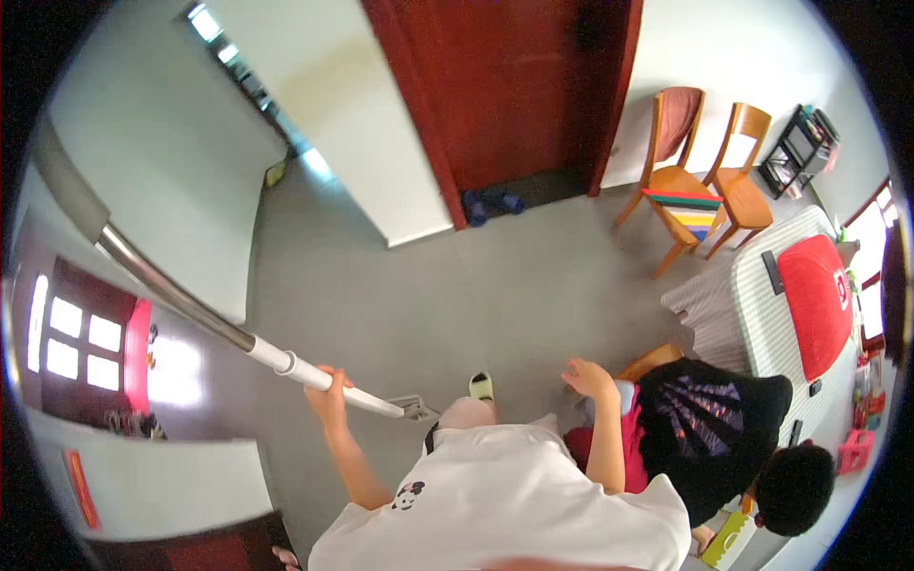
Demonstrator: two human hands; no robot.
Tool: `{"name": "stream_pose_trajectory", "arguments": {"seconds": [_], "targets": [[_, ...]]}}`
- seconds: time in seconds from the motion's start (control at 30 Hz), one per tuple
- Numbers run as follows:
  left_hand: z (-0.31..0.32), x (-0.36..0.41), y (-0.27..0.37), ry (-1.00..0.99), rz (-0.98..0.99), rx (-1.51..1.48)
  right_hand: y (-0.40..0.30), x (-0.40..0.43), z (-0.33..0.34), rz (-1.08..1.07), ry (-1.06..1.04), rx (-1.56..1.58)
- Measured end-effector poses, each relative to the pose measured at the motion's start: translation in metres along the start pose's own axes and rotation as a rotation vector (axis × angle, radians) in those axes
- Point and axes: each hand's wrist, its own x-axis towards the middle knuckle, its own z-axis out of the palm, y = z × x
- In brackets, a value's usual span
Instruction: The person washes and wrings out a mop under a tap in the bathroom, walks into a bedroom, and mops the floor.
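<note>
My left hand point(328, 392) is closed around the white grip section of a long pole point(314, 375), which looks like a mop handle. The pole's metal part runs to the upper left, and a white plastic frame point(416, 408) sits at its near end, above the floor. Whatever is at the far end is cut off by the picture's rim. My right hand point(589, 378) is raised with its fingers partly curled and nothing seen in it. It is near the back of a wooden chair point(650, 360), where a person in a black shirt point(714, 421) sits.
Two wooden chairs point(678, 178) stand by the wall; a striped item point(689, 210) rests on the nearer one. At the right a cloth-covered table point(757, 307) holds a red cushion point(814, 307). Dark blue footwear point(493, 203) lies at the red door point(514, 93). A wall end point(400, 193) juts out ahead.
</note>
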Motion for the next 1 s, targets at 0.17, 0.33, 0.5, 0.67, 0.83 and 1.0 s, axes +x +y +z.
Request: {"name": "stream_pose_trajectory", "arguments": {"seconds": [0.17, 0.33, 0.5, 0.67, 0.83, 1.0], "targets": [[0.123, 0.118, 0.003, -0.268, -0.034, -0.052, 0.008, 0.042, -0.051, 0.151, 0.210, 0.215], [0.251, 0.202, -0.001, -0.458, -0.014, -0.106, 0.038, 0.098, -0.088, 0.380, 0.201, 0.355], [0.344, 0.260, -0.006, -0.411, 0.016, -0.025, 0.106, 0.200, -0.131, 0.411, 0.071, 0.241], [0.391, 0.310, 0.010, -0.360, 0.006, -0.037, 0.084, 0.343, -0.274, 0.230, 0.318, -0.054], [0.423, 0.346, 0.005, -0.313, 0.001, 0.066, 0.027, 0.492, -0.385, -0.262, 0.427, 0.010], [0.455, 0.358, 0.013, -0.265, -0.097, 0.144, -0.021, 0.586, -0.463, -0.433, 0.077, 0.064]]}}
